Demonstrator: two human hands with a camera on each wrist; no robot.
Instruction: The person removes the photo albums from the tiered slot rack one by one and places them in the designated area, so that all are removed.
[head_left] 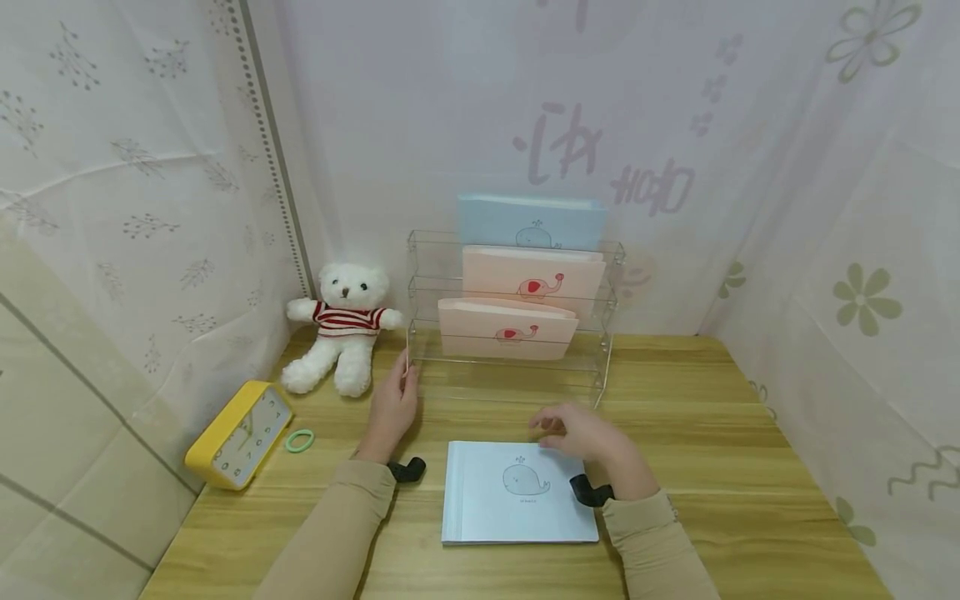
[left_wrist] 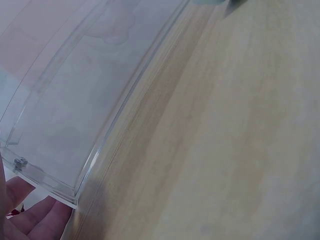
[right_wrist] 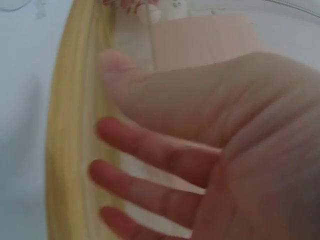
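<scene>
Currently, the left hand (head_left: 393,404) is at the center of the frame, its grip grasping the lower left side of the clear rack (head_left: 606,367); the left wrist view shows its fingers at the bottom corner of the panel. The rack stands on the table (head_left: 712,467), slightly right of center. The right hand (head_left: 581,433) is right of center in the lower half, its grip released: in the right wrist view the fingers are spread, slightly bent, and hold nothing. It is positioned over the top right part of the white book (head_left: 521,500); whether it touches the cover cannot be determined. The white book lies flat at lower center, whale drawing facing up, spine band to the left. Three books occupy the rack in stepped tiers: the blue book (head_left: 487,218) at the top rear, the middle pink book (head_left: 491,267) below it, and the front pink book (head_left: 472,329) lowest, both pink covers bearing a red elephant. Left of the rack, the bear (head_left: 348,321) sits in a striped shirt. At lower left, the yellow clock (head_left: 198,454) stands at an angle, with the green ring (head_left: 298,451) just beside it.
</scene>
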